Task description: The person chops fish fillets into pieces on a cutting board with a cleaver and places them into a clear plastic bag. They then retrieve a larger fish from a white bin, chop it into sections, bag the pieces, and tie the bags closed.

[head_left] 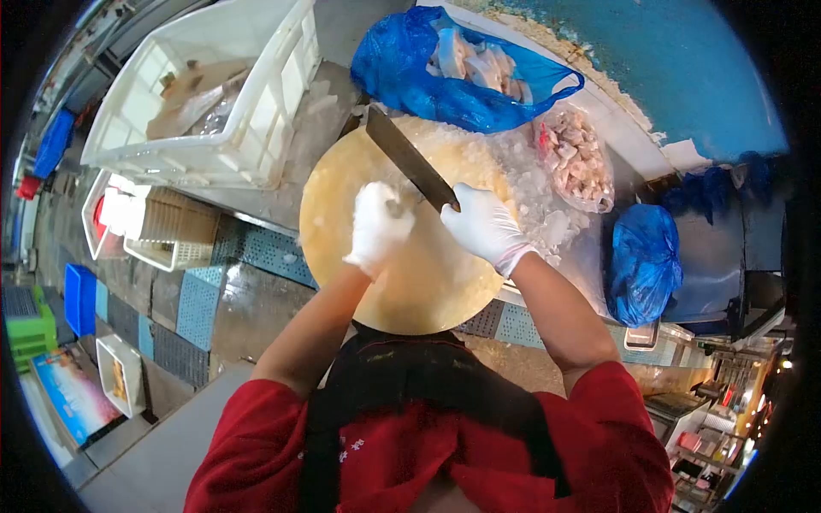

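Cleaver (409, 158) over the round chopping block (428, 291)
The right hand (483, 224) clasps the cleaver handle, blade angled across the block's far side; the left hand (376, 227) rests curled beside it (grip blurred, cannot tell).

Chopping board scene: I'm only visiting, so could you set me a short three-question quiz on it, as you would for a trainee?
1. True or false: the right hand grips the cleaver.
2. The chopping board is: A square, B round, C triangular.
3. Fill in: the bag of pale pieces beyond the board is ____ in colour.

Key: 1 true; 2 B; 3 blue.
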Demonstrator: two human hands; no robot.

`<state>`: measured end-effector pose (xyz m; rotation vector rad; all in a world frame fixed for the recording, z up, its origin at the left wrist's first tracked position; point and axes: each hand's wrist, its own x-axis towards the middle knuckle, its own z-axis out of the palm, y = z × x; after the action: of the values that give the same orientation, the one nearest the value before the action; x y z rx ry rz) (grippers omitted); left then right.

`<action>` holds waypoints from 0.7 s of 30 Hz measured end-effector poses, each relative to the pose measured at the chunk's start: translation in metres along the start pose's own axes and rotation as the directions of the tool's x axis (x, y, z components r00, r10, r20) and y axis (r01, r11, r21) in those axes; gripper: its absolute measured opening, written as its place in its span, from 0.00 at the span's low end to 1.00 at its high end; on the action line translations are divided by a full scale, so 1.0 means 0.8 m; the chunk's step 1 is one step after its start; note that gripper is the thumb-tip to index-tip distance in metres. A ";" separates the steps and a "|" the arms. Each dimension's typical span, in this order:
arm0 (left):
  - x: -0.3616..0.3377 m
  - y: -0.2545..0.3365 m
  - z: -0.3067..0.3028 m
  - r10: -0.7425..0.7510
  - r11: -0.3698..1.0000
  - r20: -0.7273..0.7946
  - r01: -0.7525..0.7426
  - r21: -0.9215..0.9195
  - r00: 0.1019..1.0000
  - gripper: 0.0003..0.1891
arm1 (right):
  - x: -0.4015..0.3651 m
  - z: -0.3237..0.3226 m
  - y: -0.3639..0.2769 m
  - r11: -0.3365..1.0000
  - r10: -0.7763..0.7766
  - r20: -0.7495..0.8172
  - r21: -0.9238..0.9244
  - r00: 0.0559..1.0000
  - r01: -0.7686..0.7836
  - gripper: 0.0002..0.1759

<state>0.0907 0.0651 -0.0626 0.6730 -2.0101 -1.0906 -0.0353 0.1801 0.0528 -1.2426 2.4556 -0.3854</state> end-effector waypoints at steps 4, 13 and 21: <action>-0.026 -0.014 -0.042 0.052 0.998 -0.131 -0.049 0.029 0.990 0.14 | -0.030 -0.062 -0.041 0.994 0.078 -0.105 0.080 0.991 -0.070 0.15; -0.008 0.009 -0.011 0.026 0.982 0.071 -0.039 0.183 0.997 0.20 | -0.016 0.039 -0.011 0.999 0.048 -0.031 -0.025 0.998 -0.049 0.12; 0.008 0.015 0.005 -0.077 0.996 0.230 0.086 -0.032 0.970 0.19 | -0.041 0.056 0.009 0.976 -0.041 -0.135 0.205 0.990 0.068 0.12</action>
<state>0.0828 0.0686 -0.0520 0.6370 -2.1618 -1.3067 -0.0034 0.2073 0.0162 -1.2318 2.4150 -0.7418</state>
